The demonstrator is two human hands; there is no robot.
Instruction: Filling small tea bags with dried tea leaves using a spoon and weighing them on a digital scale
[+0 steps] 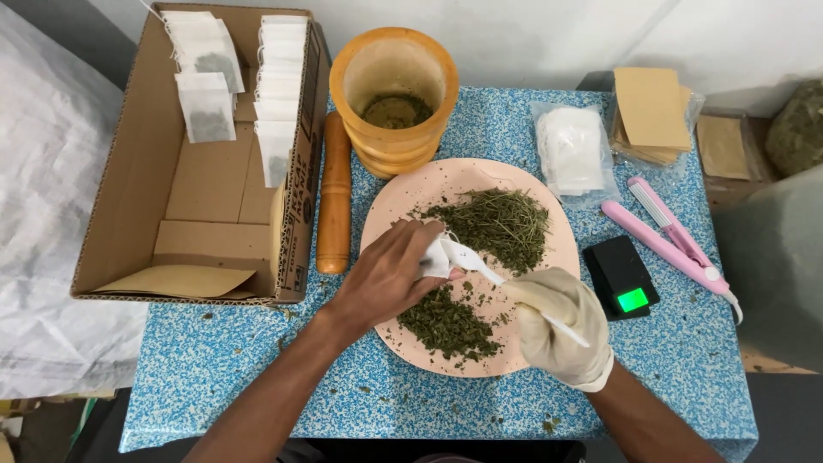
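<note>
My left hand (386, 274), bare, pinches a small white filter bag (435, 255) open over a pink plate (390, 206). My right hand (561, 326), in a cream glove, grips a white plastic spoon (484, 267) whose bowl rests at the bag's mouth. Two heaps of dried green herbs lie on the plate: a stringy one (497, 223) at the back and a finer one (447, 324) at the front, just below the bag.
A wooden mortar (394, 86) with ground herb and a wooden pestle (335, 193) stand behind the plate. A cardboard box (129, 189) with filled white bags sits left. Right: packet of white bags (572, 150), brown envelopes (651, 107), pink sealer (669, 236), small black scale (621, 276).
</note>
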